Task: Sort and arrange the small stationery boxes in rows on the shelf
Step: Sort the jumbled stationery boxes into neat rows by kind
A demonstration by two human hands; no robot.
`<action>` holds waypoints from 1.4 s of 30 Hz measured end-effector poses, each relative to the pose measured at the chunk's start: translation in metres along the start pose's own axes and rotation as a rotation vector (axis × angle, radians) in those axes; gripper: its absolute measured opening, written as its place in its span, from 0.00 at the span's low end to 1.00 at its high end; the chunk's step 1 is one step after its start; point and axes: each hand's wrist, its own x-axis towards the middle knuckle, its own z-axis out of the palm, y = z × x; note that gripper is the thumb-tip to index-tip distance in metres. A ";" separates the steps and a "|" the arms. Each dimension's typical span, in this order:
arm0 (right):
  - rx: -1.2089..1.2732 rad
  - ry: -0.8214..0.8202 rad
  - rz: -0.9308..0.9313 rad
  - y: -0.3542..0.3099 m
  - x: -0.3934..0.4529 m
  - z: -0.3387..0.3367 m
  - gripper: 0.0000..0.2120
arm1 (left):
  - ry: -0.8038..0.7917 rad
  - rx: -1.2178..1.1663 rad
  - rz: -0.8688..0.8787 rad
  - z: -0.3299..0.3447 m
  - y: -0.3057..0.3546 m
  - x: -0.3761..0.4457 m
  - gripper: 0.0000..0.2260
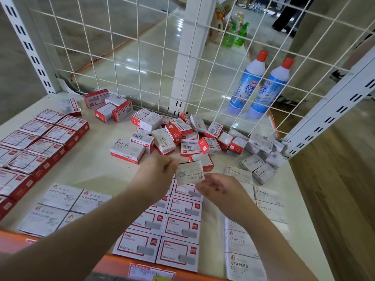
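Paper-clips box [189, 173], frame centre: being pinched by left hand [160, 171]; right hand [218, 188], fingers loosely curled, is touching its lower edge above shelf [97, 169].

Paper-clip box [189, 173] — aloft, tilted

White wire grid panel [113, 47] stands behind, white slotted uprights [30, 49] at both sides. Two blue-white bottles with red caps [246, 82] upright side by side beyond grid. Two green bottles [236, 35] farther back on glossy floor [142, 63]. Dark trouser legs [288, 15] at top right.
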 end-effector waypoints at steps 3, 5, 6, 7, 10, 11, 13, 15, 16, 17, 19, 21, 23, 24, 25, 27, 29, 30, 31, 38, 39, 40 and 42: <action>0.040 0.026 -0.011 -0.001 -0.002 0.001 0.05 | -0.015 0.021 0.019 0.002 -0.003 -0.001 0.11; 0.073 0.045 -0.008 0.000 -0.001 0.001 0.06 | -0.034 0.018 0.011 0.001 -0.004 -0.002 0.12; 0.083 0.055 -0.006 0.001 -0.001 0.000 0.06 | -0.045 0.003 0.010 0.001 -0.004 -0.003 0.11; 0.080 0.062 -0.007 0.002 -0.001 0.000 0.06 | -0.061 -0.020 0.021 0.001 -0.002 -0.004 0.11; 0.038 0.067 -0.008 0.002 -0.001 -0.002 0.07 | -0.114 -0.065 0.092 -0.001 0.004 -0.008 0.13; 0.032 0.069 -0.009 0.002 0.000 -0.002 0.07 | -0.121 -0.052 0.114 -0.002 0.005 -0.008 0.14; 0.033 0.082 -0.027 0.001 0.000 -0.002 0.07 | -0.140 -0.018 0.142 -0.003 0.006 -0.008 0.16; 0.052 0.102 -0.062 -0.001 0.000 -0.003 0.08 | -0.176 -0.023 0.137 -0.005 0.007 -0.007 0.15; 0.055 0.110 -0.080 -0.002 -0.001 -0.003 0.09 | -0.188 -0.023 0.140 -0.005 0.008 -0.007 0.13; 0.049 0.113 -0.094 -0.002 -0.001 -0.003 0.10 | -0.194 -0.012 0.147 -0.006 0.008 -0.007 0.11; 0.032 0.112 -0.098 -0.002 -0.001 -0.003 0.10 | -0.182 0.023 0.153 -0.006 0.009 -0.007 0.08; 0.014 0.104 -0.072 -0.001 -0.001 -0.002 0.10 | -0.148 0.051 0.144 -0.005 0.009 -0.008 0.08; -0.066 0.093 -0.056 0.002 -0.002 0.001 0.14 | -0.104 0.045 0.118 -0.004 0.009 -0.007 0.10; -0.131 0.086 -0.056 0.003 -0.004 0.003 0.15 | -0.070 0.020 0.091 -0.004 0.009 -0.006 0.10; -0.181 0.086 -0.054 0.003 -0.005 0.005 0.16 | -0.028 -0.006 0.058 -0.004 0.010 -0.005 0.11; -0.192 0.117 -0.045 0.001 -0.007 0.009 0.18 | 0.053 -0.032 0.005 -0.005 0.011 -0.004 0.12; -0.141 0.172 -0.043 -0.001 -0.007 0.012 0.20 | 0.101 -0.044 -0.021 -0.003 0.012 -0.003 0.11; -0.109 0.198 -0.039 -0.003 -0.006 0.014 0.21 | 0.115 -0.053 -0.034 -0.002 0.013 -0.003 0.11; -0.077 0.219 -0.036 -0.005 -0.005 0.015 0.22 | 0.123 -0.068 -0.049 0.000 0.012 -0.003 0.10; -0.011 0.244 -0.085 -0.011 -0.005 0.013 0.21 | 0.110 -0.215 -0.171 0.006 0.003 -0.001 0.11; -0.015 0.243 -0.083 -0.011 -0.005 0.013 0.21 | 0.108 -0.233 -0.173 0.007 0.003 -0.002 0.11; -0.022 0.253 -0.082 -0.010 -0.005 0.013 0.21 | 0.099 -0.240 -0.164 0.007 0.003 -0.003 0.11; -0.043 0.284 -0.079 -0.008 -0.004 0.013 0.22 | 0.057 -0.258 -0.135 0.006 0.004 -0.005 0.09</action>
